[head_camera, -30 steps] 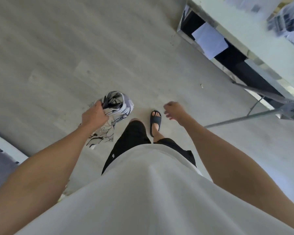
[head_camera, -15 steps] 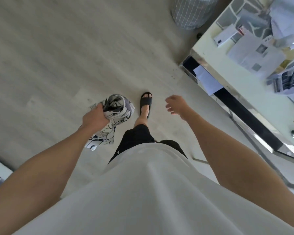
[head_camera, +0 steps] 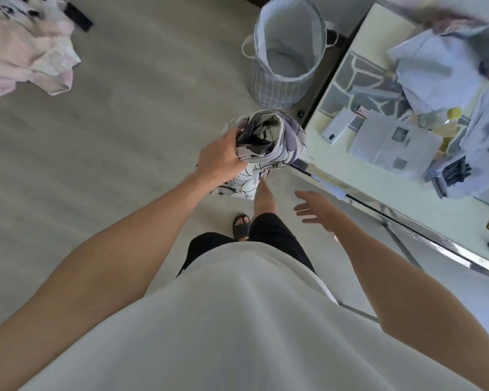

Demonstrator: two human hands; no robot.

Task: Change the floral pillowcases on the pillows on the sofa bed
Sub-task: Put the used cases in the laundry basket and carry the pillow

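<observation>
Laundry basket (head_camera: 285,52) now in view, upper centre; left hand (head_camera: 220,158) fingers clench bunched floral pillowcase (head_camera: 268,136), carried closer. Right hand (head_camera: 315,208) released, empty. Likely drop-off next.

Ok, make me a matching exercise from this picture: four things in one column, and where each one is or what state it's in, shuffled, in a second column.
Things:
1. floral pillowcase
2. laundry basket
3. right hand
4. pink bedding

Places or states:
A. heaped on the floor, top left
B. bunched up, gripped by the left hand
C. upright on the floor beside the table
D. open, fingers spread, holding nothing

Pairs: 1-B, 2-C, 3-D, 4-A
</observation>
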